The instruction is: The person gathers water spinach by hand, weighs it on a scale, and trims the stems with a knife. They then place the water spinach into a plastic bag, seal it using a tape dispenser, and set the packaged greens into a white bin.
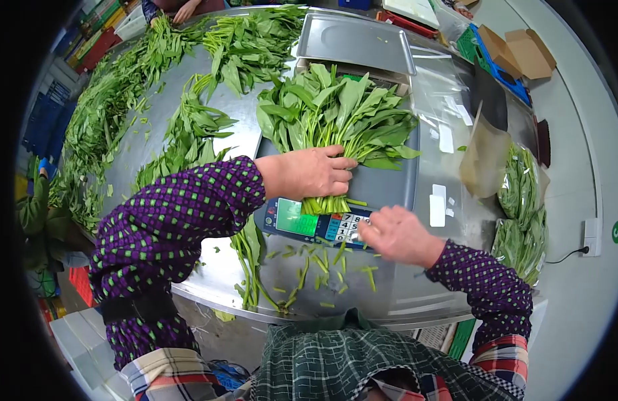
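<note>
A bunch of long-stemmed leafy greens point(335, 110) lies on the platform of a digital scale point(406, 175), its leaves pointing away from me and its cut stems towards me. My left hand point(314, 174) is closed over the stems, pressing the bunch against the scale. Beside the scale's keypad point(342, 227), my right hand point(399, 234) is closed with its fingers curled in; whatever they hold, if anything, is hidden. The green display point(297, 217) is lit, its digits too faint to read. Short stem cuttings point(322, 271) are scattered on the table in front of the scale.
More greens point(98, 134) are heaped along the left and far side of the metal table point(218, 277). A metal tray point(352, 40) stands behind the scale. Bagged greens point(519, 187) lie at right, near clear plastic bags and labels point(439, 207). Other people stand around the table.
</note>
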`<act>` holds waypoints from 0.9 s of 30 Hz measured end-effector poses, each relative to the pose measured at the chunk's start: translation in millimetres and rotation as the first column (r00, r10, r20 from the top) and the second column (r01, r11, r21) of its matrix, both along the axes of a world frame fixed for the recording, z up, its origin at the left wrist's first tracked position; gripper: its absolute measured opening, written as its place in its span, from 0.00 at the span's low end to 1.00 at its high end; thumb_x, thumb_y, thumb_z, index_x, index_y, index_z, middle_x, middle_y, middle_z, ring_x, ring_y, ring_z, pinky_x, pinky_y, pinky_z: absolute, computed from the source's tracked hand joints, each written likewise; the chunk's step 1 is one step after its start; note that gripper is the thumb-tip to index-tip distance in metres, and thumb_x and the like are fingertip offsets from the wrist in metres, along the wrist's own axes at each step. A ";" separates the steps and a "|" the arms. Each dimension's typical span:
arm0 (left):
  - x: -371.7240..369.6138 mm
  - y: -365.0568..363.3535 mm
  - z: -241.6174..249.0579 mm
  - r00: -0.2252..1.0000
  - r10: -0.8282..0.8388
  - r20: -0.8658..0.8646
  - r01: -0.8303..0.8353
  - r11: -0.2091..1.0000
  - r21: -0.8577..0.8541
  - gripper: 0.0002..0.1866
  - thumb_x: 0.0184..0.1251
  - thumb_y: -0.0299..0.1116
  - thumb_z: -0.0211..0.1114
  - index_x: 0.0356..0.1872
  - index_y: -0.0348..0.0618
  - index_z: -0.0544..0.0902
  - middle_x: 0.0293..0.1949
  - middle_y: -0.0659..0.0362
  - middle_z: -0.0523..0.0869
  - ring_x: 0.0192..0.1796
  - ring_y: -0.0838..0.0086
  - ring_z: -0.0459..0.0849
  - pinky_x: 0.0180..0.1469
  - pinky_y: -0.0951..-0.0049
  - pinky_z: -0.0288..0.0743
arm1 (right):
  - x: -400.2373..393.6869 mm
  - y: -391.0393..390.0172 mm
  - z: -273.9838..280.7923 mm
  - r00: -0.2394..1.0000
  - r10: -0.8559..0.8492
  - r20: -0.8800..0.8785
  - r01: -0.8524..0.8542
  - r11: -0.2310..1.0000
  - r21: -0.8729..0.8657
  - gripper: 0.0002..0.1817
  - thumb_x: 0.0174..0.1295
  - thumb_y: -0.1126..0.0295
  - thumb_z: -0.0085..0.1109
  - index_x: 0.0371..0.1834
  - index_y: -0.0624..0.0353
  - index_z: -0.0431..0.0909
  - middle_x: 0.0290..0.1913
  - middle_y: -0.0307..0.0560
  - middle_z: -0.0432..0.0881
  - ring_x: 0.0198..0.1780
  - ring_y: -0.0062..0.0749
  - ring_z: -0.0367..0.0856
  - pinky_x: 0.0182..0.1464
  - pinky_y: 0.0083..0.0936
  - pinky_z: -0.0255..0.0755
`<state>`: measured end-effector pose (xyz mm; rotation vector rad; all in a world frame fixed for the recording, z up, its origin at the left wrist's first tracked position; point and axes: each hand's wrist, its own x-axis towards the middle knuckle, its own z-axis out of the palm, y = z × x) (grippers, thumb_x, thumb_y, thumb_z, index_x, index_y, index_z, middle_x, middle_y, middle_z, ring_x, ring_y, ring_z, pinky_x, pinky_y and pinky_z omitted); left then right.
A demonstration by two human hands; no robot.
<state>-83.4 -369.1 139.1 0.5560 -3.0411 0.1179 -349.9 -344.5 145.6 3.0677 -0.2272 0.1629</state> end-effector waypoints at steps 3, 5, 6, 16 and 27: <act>1.7 10.4 7.5 0.997 0.077 0.017 -0.074 0.988 -0.134 0.21 0.56 0.31 0.61 0.53 0.45 0.74 0.62 0.58 0.73 0.70 0.65 0.64 0.72 0.57 0.54 | -13.7 22.2 -10.0 0.998 -0.025 0.058 0.020 0.996 0.089 0.13 0.51 0.66 0.58 0.41 0.52 0.75 0.28 0.36 0.69 0.31 0.28 0.71 0.31 0.26 0.63; 6.1 25.5 10.5 0.972 0.233 0.040 -0.213 0.938 -0.275 0.29 0.63 0.34 0.53 0.67 0.48 0.64 0.72 0.57 0.63 0.74 0.66 0.59 0.75 0.55 0.48 | -32.4 40.9 -25.3 0.993 -0.110 -0.032 0.114 0.977 0.179 0.15 0.51 0.64 0.60 0.43 0.54 0.76 0.30 0.39 0.70 0.35 0.31 0.73 0.34 0.28 0.66; 8.9 35.0 12.0 0.973 0.225 0.043 -0.205 0.939 -0.276 0.29 0.63 0.34 0.53 0.67 0.48 0.64 0.72 0.57 0.63 0.74 0.66 0.59 0.75 0.55 0.48 | -36.2 56.7 -37.7 0.993 -0.118 -0.029 0.121 0.976 0.179 0.15 0.51 0.64 0.60 0.43 0.54 0.76 0.30 0.39 0.70 0.35 0.31 0.73 0.34 0.28 0.66; 49.2 170.7 -58.4 0.392 0.652 -0.649 -0.848 0.530 0.020 0.22 0.45 0.22 0.67 0.46 0.38 0.77 0.47 0.49 0.79 0.51 0.54 0.77 0.55 0.55 0.69 | -69.7 123.3 -128.2 0.684 -0.693 -0.229 0.705 0.547 0.451 0.21 0.55 0.60 0.63 0.51 0.54 0.78 0.46 0.51 0.77 0.51 0.45 0.75 0.53 0.40 0.71; 88.4 273.9 -129.4 0.587 0.786 -0.193 -0.770 0.616 0.167 0.12 0.54 0.31 0.61 0.39 0.38 0.76 0.47 0.51 0.77 0.57 0.57 0.74 0.64 0.54 0.63 | -70.7 188.4 -120.4 0.881 -0.387 -0.271 0.472 0.749 0.465 0.19 0.55 0.60 0.63 0.47 0.58 0.76 0.43 0.49 0.77 0.47 0.45 0.76 0.48 0.37 0.69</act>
